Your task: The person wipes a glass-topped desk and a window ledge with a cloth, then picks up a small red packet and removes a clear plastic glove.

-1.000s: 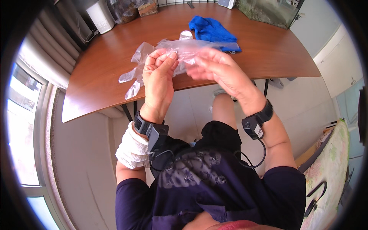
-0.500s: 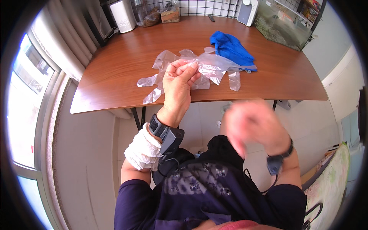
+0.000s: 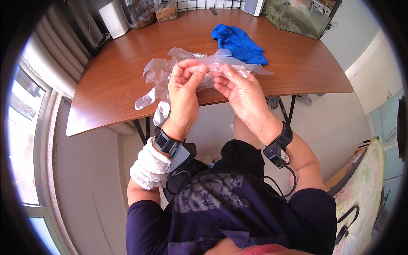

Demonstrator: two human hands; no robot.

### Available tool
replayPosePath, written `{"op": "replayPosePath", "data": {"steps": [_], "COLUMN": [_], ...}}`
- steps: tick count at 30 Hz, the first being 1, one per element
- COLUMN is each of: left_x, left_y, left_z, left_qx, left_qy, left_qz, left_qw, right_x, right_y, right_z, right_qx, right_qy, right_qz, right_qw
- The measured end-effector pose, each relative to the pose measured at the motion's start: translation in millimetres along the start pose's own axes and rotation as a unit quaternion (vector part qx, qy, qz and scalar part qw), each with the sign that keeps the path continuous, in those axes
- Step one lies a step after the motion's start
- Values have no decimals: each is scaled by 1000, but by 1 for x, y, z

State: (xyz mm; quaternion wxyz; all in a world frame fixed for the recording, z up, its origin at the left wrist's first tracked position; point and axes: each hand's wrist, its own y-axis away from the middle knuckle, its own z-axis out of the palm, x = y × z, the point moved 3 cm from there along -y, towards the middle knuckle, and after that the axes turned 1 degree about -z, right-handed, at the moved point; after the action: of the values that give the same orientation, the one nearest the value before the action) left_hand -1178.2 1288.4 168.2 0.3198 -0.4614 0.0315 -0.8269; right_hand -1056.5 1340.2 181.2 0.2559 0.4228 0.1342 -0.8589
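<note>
Clear disposable plastic gloves spread over the front of the table, their finger shapes drooping past its edge on the left. My left hand pinches the clear film between thumb and fingers. Close beside it, my right hand also has thumb and fingers pressed together on the film. Between the two pinches a short stretch of plastic runs. How many layers each hand holds I cannot tell. Just behind the plastic lies a crumpled blue cloth.
The brown wooden table curves across in front of me. Along its back stand a white box-shaped device, clear containers, a small dark object and a glass tank. A curtained window is on the left.
My right hand has come up from below the table's edge to the plastic, and its fingers have closed on it. My left hand keeps its pinch. The whole view has shifted slightly.
</note>
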Motion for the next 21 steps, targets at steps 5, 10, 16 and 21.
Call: {"op": "replayPosePath", "data": {"steps": [5, 10, 16, 21], "left_x": [8, 12, 3, 5], "left_y": [-5, -1, -8, -8], "left_z": [0, 15, -5, -6], "left_qx": [-59, -65, -64, 74], "left_qy": [-68, -108, -174, -277], "left_qz": [-93, -72, 3, 192], "left_qw": [992, 989, 983, 938], "right_x": [-3, -1, -12, -27], "right_y": [-7, -11, -24, -28], "right_z": [-3, 0, -3, -3], "right_qx": [-19, -42, -95, -70], "right_qy": [71, 151, 265, 479], "right_qz": [-27, -84, -113, -245], "right_qw": [997, 984, 953, 840]}}
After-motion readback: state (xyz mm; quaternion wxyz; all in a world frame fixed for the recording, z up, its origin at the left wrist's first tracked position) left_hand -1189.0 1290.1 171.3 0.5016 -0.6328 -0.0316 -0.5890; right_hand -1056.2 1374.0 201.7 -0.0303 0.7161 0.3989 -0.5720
